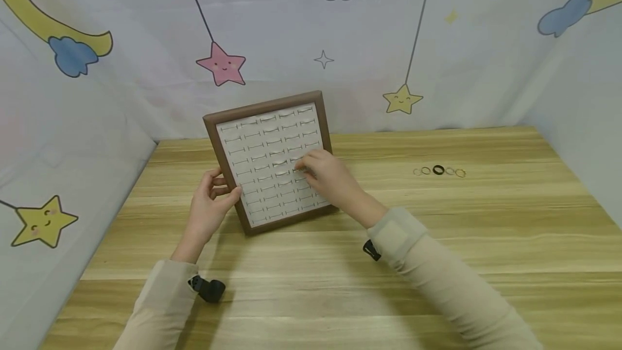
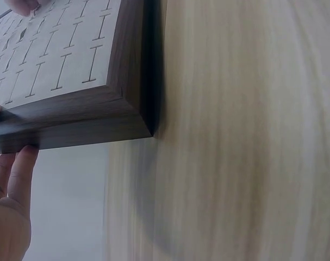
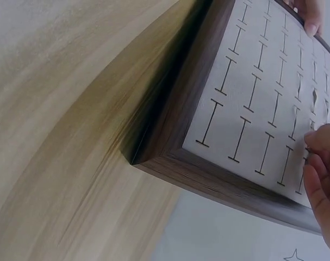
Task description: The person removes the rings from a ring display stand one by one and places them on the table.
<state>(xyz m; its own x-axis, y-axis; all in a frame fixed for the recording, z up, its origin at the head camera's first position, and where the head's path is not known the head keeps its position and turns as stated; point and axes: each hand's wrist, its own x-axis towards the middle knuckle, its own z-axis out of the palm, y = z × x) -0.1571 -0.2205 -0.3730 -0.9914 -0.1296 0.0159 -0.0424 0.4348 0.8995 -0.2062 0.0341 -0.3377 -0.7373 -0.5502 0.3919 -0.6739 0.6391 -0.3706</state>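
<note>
My left hand (image 1: 210,207) grips the left edge of the ring display tray (image 1: 228,174), thumb over the brown frame, fingers curled behind it; the tray stands tilted up off the wooden table (image 1: 340,285), near the backdrop (image 1: 146,42). My right hand (image 1: 324,173) rests on the white slotted insert right of centre, fingertips pinched together at a slot; head view is too small to tell whether anything is between them. Right wrist view shows more: fingers (image 3: 322,174) close together against the insert, and a thin pale sliver at the frame's edge beside them, can't identify it. It also shows the tray's lower corner (image 3: 170,157) touching the tabletop, and my other hand's fingertip (image 3: 312,22) on the far edge. Left wrist view gives only the frame corner (image 2: 126,109), the I-shaped slots (image 2: 61,70), and my left fingers (image 2: 10,179) pressed behind the frame. Only the head view shows the row of five small rings (image 1: 439,171), one black, lying on the table well apart to the right.
</note>
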